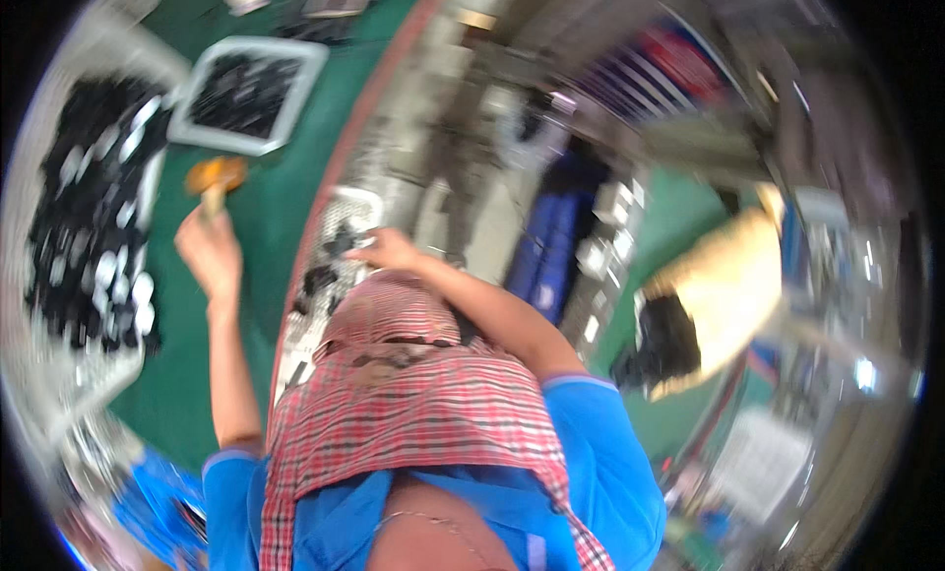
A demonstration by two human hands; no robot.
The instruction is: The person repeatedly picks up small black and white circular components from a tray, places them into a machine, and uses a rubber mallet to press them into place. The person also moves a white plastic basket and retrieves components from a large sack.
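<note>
My left hand (pixel 210 254) is over the green table, its fingers closed around the pale stem of a small orange-topped object (pixel 217 174). Blur hides what kind of object that is. Close by stands a white tray (pixel 313 61) holding dark pieces. My right hand (pixel 389 249) reaches over a white perforated basket (pixel 362 203) at the table's red edge, with small black pieces (pixel 320 278) in it. The right fingers are bent near the black pieces, but motion smears them, and whether they grip one is unclear.
At the far left a large white bin (pixel 54 374) holds many black and whitish pieces. The green table (pixel 261 212) ends at a red edge beside me. To the right lie blue rolls (pixel 546 241) and a yellow sack (pixel 724 285) with a black opening. Another person's blue clothing (pixel 162 497) shows lower left.
</note>
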